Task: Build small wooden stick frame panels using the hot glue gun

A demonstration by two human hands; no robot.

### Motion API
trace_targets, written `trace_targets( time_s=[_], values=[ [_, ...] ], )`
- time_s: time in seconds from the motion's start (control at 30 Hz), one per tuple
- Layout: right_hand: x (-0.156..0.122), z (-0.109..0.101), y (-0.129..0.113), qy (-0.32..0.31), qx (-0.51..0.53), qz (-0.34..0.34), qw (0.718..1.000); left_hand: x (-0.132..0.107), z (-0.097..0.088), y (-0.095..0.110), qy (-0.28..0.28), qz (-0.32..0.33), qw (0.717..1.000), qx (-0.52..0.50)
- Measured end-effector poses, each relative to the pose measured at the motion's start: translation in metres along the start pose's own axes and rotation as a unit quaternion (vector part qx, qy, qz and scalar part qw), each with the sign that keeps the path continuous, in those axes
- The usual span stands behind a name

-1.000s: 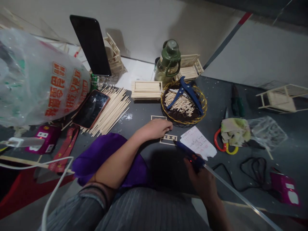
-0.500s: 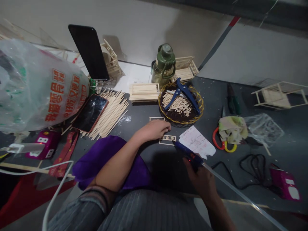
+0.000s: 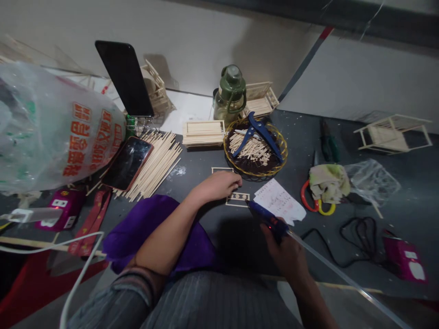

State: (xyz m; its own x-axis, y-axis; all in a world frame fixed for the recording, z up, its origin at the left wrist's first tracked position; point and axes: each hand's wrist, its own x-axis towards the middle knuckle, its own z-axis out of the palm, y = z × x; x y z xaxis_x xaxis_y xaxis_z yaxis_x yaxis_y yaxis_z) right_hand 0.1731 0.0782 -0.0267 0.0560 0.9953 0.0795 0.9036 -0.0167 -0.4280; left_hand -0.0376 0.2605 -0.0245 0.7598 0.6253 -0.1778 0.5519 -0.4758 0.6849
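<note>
Left hand (image 3: 216, 185) presses stick frame (image 3: 239, 198) flat to tabletop (image 3: 236, 233), right hand (image 3: 288, 253) clamped on glue gun (image 3: 265, 219), nozzle just beside frame: best keep frame steady, glue sparing.

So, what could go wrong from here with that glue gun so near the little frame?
1. The glue gun in the right hand points its nozzle close to the left hand, whose fingers lie by the small wooden frame. A burn or glued fingers seem possible.
2. The paper slip lies right beside the nozzle, so a drip could stick it to the table.
</note>
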Motion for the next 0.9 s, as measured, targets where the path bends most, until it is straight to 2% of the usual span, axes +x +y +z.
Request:
trace_targets(
  time_s=[0.9],
  values=[
    [0.0006, 0.0008, 0.0011, 0.011, -0.010, -0.008, 1.000, 0.0005, 0.0008, -0.0016, 0.003, 0.005, 1.000, -0.004]
  ],
)
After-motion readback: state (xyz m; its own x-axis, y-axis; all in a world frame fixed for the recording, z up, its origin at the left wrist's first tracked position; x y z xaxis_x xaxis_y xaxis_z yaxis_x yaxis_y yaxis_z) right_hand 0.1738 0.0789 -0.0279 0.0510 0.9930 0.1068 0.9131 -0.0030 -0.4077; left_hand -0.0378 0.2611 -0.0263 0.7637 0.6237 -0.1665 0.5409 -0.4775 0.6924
